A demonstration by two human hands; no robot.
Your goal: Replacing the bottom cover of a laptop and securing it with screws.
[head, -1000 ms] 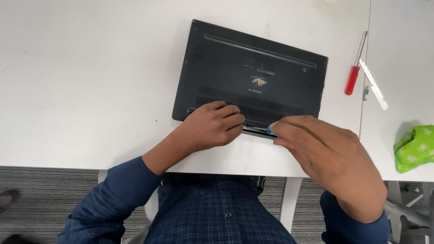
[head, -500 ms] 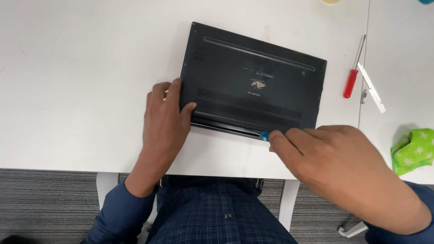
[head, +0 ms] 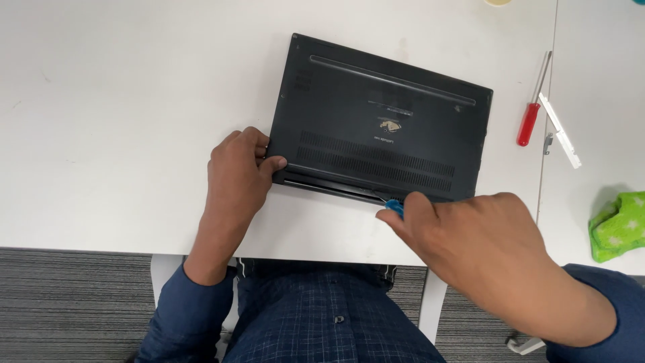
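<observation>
I am looking down at a dark grey, flat rectangular laptop [head: 380, 121] lying upside down on the white surface [head: 121, 87], its vented base panel facing up and its near long edge close to the surface's front edge. My left hand [head: 235, 176] rests at the laptop's near left corner, palm down on the surface, its fingers [head: 269, 163] curled together against the edge and pressing on nothing else. My right hand [head: 484, 238] is at the near edge further right, its fingers pinched on a small blue pry tool [head: 394, 206] whose thin tip sits at the seam between base panel and body.

I judge the laptop to be stiff and moderately heavy, unlikely to slide while the left hand braces it, but the thin base panel looks like plastic or light metal that could flex or crack at its clips if levered hard. The smooth casing offers little grip on its face, so the edges and corners seem the sound places to hold, as the left hand does.

Well apart, to the right, lie a red-handled screwdriver [head: 533, 107] with a slim metal shaft and, just beside it, a narrow white plastic strip [head: 559, 130]. A crumpled green cloth [head: 619, 226] sits at the far right on the neighbouring surface.
</observation>
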